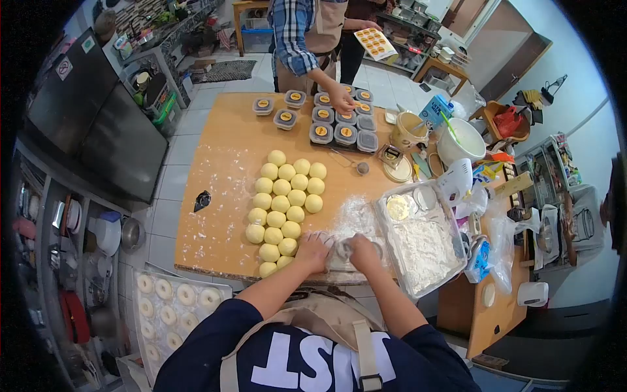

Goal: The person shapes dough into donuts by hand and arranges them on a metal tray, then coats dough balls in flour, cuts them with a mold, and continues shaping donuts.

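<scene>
Rows of round pale-yellow dough balls (281,187) lie on the wooden table, reaching down to its front edge. My left hand (315,253) rests flat at the right side of the nearest balls, fingers stretched forward over the table. Just to its right, my right hand (364,253) is closed in a fist, low over the flour-dusted wood (353,215). Between the two hands is a pale, roundish shape (344,249) that I cannot make out clearly. What the right fingers hold, if anything, is hidden.
A plastic tub (462,251) of flour stands close on my right. A tray of ring-shaped dough (187,294) sits lower left. Across the table, a co-worker's hand (341,99) touches lidded containers (321,132); their other hand holds a sticker sheet (375,44). A hand mixer (456,180) lies at right.
</scene>
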Available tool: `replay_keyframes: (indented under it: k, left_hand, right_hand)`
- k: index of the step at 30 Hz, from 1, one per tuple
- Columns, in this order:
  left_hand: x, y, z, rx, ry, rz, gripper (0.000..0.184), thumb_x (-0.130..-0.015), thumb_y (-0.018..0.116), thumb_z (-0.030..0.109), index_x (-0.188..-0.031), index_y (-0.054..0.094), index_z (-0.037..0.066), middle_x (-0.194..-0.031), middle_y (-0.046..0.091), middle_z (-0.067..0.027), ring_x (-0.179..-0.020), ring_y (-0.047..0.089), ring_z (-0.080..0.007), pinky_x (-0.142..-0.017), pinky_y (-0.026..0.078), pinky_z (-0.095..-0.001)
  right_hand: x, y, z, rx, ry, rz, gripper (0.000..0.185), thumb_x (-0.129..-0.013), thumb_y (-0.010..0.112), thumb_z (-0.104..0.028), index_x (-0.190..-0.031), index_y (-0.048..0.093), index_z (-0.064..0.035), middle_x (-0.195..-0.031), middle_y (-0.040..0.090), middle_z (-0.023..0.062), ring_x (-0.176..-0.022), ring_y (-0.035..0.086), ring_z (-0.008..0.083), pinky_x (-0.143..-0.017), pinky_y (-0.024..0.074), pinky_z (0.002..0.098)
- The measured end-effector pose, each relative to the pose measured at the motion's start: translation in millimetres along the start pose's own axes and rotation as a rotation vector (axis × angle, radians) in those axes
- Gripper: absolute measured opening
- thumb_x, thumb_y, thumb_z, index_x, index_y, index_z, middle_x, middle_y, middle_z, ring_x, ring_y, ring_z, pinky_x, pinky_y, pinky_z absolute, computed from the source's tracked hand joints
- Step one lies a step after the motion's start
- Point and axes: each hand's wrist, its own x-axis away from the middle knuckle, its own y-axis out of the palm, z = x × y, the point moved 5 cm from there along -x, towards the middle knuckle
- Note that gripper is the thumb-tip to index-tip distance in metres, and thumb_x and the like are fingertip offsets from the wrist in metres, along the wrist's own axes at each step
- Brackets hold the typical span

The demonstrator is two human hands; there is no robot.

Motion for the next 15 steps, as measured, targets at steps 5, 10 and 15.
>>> replay_keyframes:
  k: [5, 10, 15]
  left_hand:
    - [2, -8, 4, -0.025, -0.005, -0.071, 0.092, -0.059, 0.08, 0.041, -0.136, 0.04, 0.011, -0.134, 0.044, -0.0131, -0.129, 0.035, -0.0304, -0.109, 0.024, -0.0478]
    - [1, -5, 2, -0.016, 0.007, -0.051, 0.091, -0.059, 0.08, 0.041, -0.135, 0.041, 0.01, -0.131, 0.047, -0.0151, -0.127, 0.038, -0.031, -0.109, 0.025, -0.0483]
    - [-1, 0, 0, 0.012, -0.025, -0.099, 0.097, -0.054, 0.084, 0.037, -0.135, 0.039, 0.01, -0.134, 0.042, -0.014, -0.125, 0.039, -0.0304, -0.108, 0.026, -0.0482]
  right_hand:
    - [-21, -39, 9, 0.102, 0.015, 0.278, 0.031, -0.075, 0.057, -0.004, -0.106, 0.061, -0.0061, -0.092, 0.059, 0.019, -0.091, 0.058, 0.0357, -0.078, 0.0471, 0.0454]
    - [0, -27, -7, 0.094, 0.077, 0.111, 0.035, -0.078, 0.055, -0.006, -0.113, 0.055, -0.0047, -0.09, 0.059, 0.0214, -0.087, 0.059, 0.0386, -0.074, 0.048, 0.0471]
    - [29, 1, -11, 0.09, 0.101, -0.034, 0.038, -0.078, 0.05, -0.004, -0.117, 0.05, -0.0022, -0.088, 0.06, 0.0228, -0.084, 0.06, 0.0386, -0.07, 0.0485, 0.0479]
